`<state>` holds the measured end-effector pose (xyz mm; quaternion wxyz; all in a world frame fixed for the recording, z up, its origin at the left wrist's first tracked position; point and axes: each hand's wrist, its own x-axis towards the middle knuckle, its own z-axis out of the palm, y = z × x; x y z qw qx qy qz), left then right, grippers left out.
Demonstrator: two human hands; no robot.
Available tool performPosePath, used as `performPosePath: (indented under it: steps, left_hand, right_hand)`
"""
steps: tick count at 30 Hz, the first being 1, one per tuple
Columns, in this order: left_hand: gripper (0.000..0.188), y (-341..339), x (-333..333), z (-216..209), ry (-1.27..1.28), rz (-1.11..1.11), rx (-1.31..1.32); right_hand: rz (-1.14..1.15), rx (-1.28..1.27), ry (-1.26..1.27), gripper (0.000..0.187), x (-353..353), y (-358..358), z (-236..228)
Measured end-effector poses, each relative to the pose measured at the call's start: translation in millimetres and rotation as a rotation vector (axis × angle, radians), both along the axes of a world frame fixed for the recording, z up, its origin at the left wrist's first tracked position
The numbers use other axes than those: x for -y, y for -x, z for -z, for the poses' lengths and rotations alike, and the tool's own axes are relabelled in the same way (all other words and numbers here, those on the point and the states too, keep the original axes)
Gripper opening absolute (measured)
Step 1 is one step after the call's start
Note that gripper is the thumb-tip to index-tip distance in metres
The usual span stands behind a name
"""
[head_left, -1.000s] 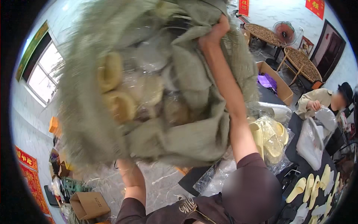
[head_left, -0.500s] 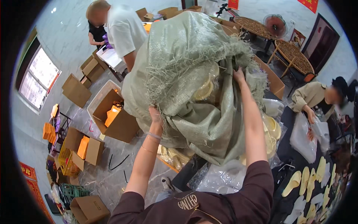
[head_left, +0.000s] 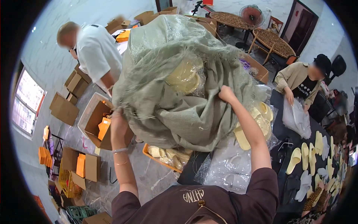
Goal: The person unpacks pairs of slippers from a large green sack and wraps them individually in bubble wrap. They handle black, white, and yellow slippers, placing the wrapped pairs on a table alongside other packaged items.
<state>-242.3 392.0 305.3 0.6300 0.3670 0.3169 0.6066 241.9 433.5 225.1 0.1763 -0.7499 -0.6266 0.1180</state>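
Note:
A big grey-green woven sack with frayed edges bulges in front of me, its mouth turned toward me. Inside the opening, pale yellow slippers show in clear plastic wrap. At the sack's left edge is my left hand, gripping the cloth, though its fingertips are partly hidden. My right hand is closed on a fold of the sack right of the opening. Beside my right forearm lie more wrapped yellow slippers, and nearer me are clear-bagged white slippers on a dark table.
An orange crate of wrapped slippers stands below the sack. Cardboard boxes line the left floor. One person in white stands back left; another in a beige jacket handles clear bags at right. Loose slippers cover the table's right side.
The sack's mouth has opened wider, showing more slippers. My left hand has moved left and my right hand lower with the cloth. The person in white has turned away leftward.

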Motion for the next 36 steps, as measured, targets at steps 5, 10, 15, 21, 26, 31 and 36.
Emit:
performPosePath:
  steps: [5,10,15,21,26,31,36]
  left_hand:
    - [0.034,130.2,-20.3,23.5,0.026,-0.451,0.198]
    - [0.042,158.6,-60.5,48.6,-0.112,-0.647,-0.365]
    - [0.049,232.7,-81.7,161.9,0.045,-0.509,-0.306]
    - [0.061,63.5,-70.1,123.6,0.295,-1.012,-1.109]
    - [0.074,-83.4,23.7,-8.9,-0.182,-0.784,-0.569]
    - [0.086,-141.4,2.7,-48.7,0.068,-0.52,-0.173]
    - [0.066,-121.8,6.2,-2.8,0.057,-0.276,-0.344]
  right_hand:
    - [0.308,-0.975,0.027,0.022,-15.5,-60.0,2.9]
    - [0.53,-2.098,-0.367,0.03,-24.0,-144.2,76.5]
    - [0.48,-2.142,-0.467,0.033,-66.3,-30.3,94.2]
    - [0.536,-1.47,-0.462,0.036,-20.7,-70.7,112.0]
    - [0.598,-1.359,-0.459,0.041,-9.5,-70.0,87.3]
    - [0.425,-1.899,-0.121,0.055,45.3,52.9,-35.0]
    - [0.648,-2.008,0.043,0.032,27.2,14.0,77.2]
